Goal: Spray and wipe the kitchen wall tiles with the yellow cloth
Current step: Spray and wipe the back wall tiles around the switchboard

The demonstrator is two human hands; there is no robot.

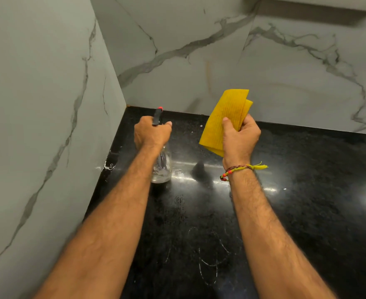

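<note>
Left hand curled tight around the neck of a clear spray bottle, fingers on the black trigger head with its red nozzle tip pointing toward the back wall. Bottle upright, close to the far left corner of the black surface; cannot tell if its base touches the surface or hangs just above it. Almost no liquid visible inside.

Right hand gripping the yellow cloth, thumb pressed on the front side, other fingers curled behind it. Cloth folded in layers, raised above the surface near its back edge, upper end standing in front of the wall tiles, lower corner hanging to the left of the wrist. Not clear whether the cloth touches the tiles. A braided thread bracelet with red beads and a yellow tassel around the right wrist.

Tiles white marble with grey veins, covering the back wall and the left wall, meeting in the corner. A faint brownish streak on the back tile just above the cloth. Wet drops and pale smears on the glossy surface between both forearms, with bright light reflections toward the right edge.
</note>
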